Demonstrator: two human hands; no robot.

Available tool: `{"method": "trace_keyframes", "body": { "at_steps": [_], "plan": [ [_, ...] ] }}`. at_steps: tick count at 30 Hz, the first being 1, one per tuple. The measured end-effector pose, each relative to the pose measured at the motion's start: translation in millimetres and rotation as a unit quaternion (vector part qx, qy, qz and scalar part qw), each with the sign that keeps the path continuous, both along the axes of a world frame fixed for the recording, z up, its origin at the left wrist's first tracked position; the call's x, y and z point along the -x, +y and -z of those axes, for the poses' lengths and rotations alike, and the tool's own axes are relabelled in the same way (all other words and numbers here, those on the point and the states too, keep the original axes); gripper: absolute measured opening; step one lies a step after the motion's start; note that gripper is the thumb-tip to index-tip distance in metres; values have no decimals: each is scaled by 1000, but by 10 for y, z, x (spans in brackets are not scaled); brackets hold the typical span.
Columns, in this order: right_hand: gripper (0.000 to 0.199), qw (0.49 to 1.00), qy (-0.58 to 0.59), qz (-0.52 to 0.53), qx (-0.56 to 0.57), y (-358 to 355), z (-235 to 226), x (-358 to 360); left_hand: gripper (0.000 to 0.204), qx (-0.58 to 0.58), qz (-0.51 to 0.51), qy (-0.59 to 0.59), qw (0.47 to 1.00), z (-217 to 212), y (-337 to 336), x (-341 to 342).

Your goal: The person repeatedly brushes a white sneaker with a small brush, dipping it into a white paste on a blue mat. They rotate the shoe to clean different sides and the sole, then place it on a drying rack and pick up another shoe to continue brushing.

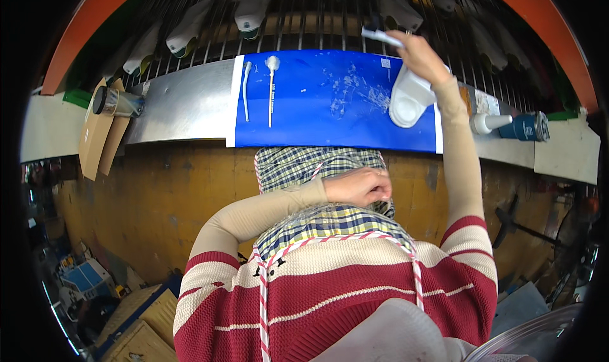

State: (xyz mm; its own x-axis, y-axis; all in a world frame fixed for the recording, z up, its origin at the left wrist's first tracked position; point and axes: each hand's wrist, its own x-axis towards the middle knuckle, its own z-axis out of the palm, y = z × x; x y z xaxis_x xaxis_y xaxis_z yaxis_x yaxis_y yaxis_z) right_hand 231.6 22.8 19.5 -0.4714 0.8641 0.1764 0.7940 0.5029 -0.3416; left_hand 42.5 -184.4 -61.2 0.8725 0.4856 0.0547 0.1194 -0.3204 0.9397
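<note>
My right hand (419, 56) reaches over the far right of the blue mat (298, 118), fingers closed round the white handle of a brush (382, 37). Its dark bristled end points left, over the bars, slightly blurred. Below that wrist a white, sole-shaped plastic holder (408, 108) rests on the mat, partly covered by my arm. My left hand (360, 187) is curled into a loose fist in front of the checked apron (285, 165); its palm is hidden. On the mat's left lie a wooden stick with a white fluffy tip (272, 89) and a thin whitish tool (245, 94).
Beyond the mat, several pale shoes (254, 12) sit on a rack of metal bars. At right stand a white nozzle bottle (490, 123) and a blue cup (525, 127). A clear jar (124, 102) with a black lid and folded cardboard (96, 140) are at left.
</note>
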Motion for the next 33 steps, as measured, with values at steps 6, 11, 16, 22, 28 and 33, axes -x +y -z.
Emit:
{"method": "trace_keyframes", "body": {
  "at_steps": [6, 11, 16, 22, 28, 33],
  "plan": [
    [30, 979, 111, -118, 120, -1074, 275, -42, 27, -4, -218, 212, 953, 203, -43, 1257],
    [28, 964, 12, -5, 267, -1889, 1101, -294, 42, 136, -341, 478, 798, 1105, -165, 2294],
    [22, 951, 76, 143, 263, -2427, 1900, -341, 47, 144, -446, 423, 776, 2211, 125, 2229],
    [10, 970, 93, 185, 125, -2513, 1813, -788, 55, 68, -546, 273, 789, 2489, 311, 1856],
    [22, 966, 29, 91, 241, -2202, 1493, -950, 59, 89, -447, 294, 840, 2251, 396, 1863],
    [22, 972, 126, 10, 200, -1800, 1017, -622, 61, 117, -418, 263, 862, 2089, 250, 1818]
  ]
}}
